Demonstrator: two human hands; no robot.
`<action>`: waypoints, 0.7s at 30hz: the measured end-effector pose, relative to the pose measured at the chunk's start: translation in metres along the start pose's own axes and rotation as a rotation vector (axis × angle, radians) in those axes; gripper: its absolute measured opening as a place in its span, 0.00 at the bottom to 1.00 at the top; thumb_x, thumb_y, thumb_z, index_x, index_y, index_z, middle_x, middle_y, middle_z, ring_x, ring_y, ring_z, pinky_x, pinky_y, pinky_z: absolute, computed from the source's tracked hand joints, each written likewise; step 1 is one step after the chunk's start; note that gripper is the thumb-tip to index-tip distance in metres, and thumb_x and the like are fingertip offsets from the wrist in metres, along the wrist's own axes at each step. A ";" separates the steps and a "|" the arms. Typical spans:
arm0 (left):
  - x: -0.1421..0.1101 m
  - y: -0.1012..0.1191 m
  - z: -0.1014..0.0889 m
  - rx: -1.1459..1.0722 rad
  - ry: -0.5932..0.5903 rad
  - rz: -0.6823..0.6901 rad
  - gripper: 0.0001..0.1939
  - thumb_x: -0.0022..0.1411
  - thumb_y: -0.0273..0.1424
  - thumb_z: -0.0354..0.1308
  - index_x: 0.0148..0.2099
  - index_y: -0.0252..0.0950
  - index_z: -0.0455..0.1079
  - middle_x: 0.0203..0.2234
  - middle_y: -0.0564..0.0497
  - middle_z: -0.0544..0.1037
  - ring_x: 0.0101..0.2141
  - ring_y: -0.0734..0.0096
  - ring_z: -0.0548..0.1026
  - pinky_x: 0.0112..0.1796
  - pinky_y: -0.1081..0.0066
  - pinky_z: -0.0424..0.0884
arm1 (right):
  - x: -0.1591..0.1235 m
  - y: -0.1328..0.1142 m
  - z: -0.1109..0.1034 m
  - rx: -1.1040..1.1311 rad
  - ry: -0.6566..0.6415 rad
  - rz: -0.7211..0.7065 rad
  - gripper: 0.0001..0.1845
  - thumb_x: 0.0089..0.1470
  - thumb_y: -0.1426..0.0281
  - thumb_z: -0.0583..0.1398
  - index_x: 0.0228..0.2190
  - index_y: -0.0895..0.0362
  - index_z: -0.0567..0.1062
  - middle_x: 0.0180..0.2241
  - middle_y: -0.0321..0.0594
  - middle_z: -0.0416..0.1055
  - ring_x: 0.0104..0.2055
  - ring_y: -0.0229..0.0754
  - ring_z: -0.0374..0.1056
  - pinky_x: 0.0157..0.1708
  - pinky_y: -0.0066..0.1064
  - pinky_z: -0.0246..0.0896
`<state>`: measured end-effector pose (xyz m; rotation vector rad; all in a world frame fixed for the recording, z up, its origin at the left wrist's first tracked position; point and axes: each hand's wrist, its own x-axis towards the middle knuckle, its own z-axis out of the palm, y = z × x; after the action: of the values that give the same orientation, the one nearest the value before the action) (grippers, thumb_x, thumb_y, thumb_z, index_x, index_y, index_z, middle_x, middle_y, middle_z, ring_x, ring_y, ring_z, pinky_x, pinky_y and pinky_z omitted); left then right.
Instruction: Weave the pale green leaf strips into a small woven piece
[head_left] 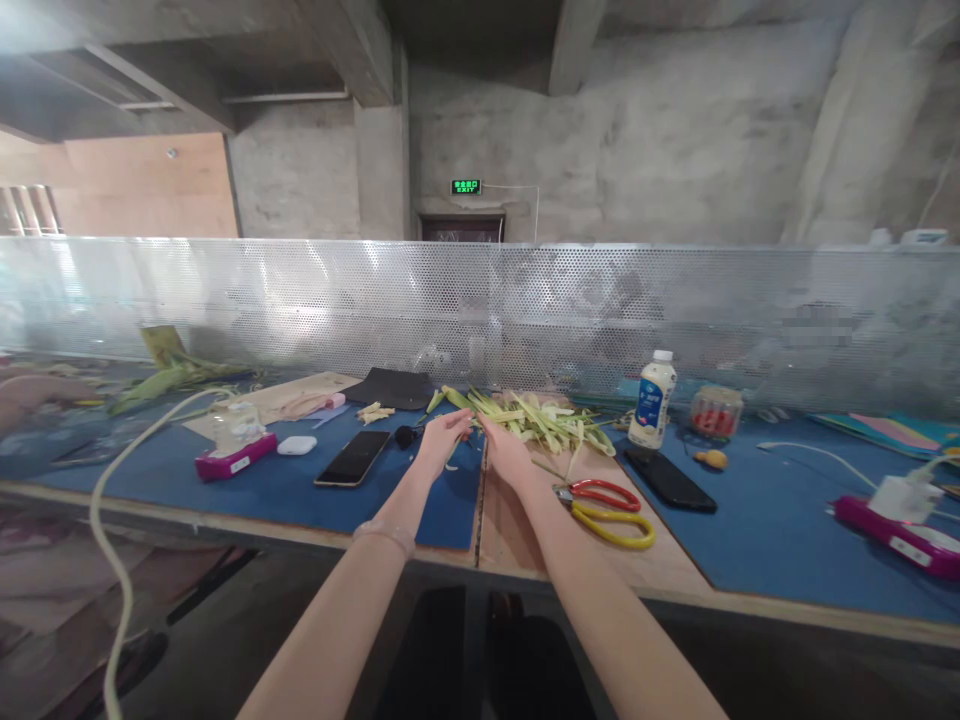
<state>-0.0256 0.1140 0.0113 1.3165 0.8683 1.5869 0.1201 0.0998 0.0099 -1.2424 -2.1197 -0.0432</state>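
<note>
Over the seam in the tabletop my left hand (442,442) and my right hand (505,452) are close together, fingertips almost meeting. The fingers of both are drawn together in a pinch; what they hold is too small and hidden to name. Just behind and to the right of them lies a loose heap of pale green leaf strips (556,422), which look like corn husk. A few strips touch the area by my right hand. Red-and-yellow-handled scissors (611,512) rest on the bare board, right of my right forearm.
Left of my hands are a phone (352,459), a white earphone case (297,446) and a purple power strip (236,457). To the right stand a bottle (652,402) and a jar (715,413), near another phone (670,480). A perforated metal screen (360,300) closes the back. Another person's arm (37,395) shows far left.
</note>
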 end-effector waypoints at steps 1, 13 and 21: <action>0.000 0.000 0.000 0.013 0.008 0.007 0.18 0.50 0.31 0.62 0.44 0.29 0.73 0.37 0.43 0.78 0.26 0.76 0.74 0.29 0.76 0.70 | 0.000 0.000 0.000 -0.015 -0.006 -0.004 0.25 0.61 0.70 0.42 0.58 0.53 0.55 0.51 0.45 0.66 0.50 0.45 0.65 0.47 0.34 0.58; -0.006 0.005 0.001 0.364 0.185 0.138 0.08 0.55 0.32 0.54 0.33 0.33 0.70 0.19 0.52 0.73 0.14 0.76 0.68 0.13 0.78 0.60 | -0.003 -0.014 -0.001 -0.125 -0.118 -0.024 0.26 0.62 0.67 0.40 0.61 0.51 0.43 0.42 0.47 0.73 0.42 0.44 0.70 0.37 0.30 0.61; -0.010 0.013 0.001 0.513 0.274 0.209 0.09 0.58 0.33 0.50 0.33 0.35 0.70 0.16 0.55 0.71 0.11 0.77 0.65 0.14 0.78 0.58 | 0.000 -0.009 0.004 -0.052 -0.096 -0.023 0.25 0.62 0.67 0.42 0.60 0.50 0.48 0.45 0.45 0.72 0.45 0.44 0.69 0.42 0.30 0.60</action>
<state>-0.0263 0.0997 0.0194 1.6031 1.4158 1.8069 0.1112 0.0964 0.0094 -1.2736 -2.2287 -0.0500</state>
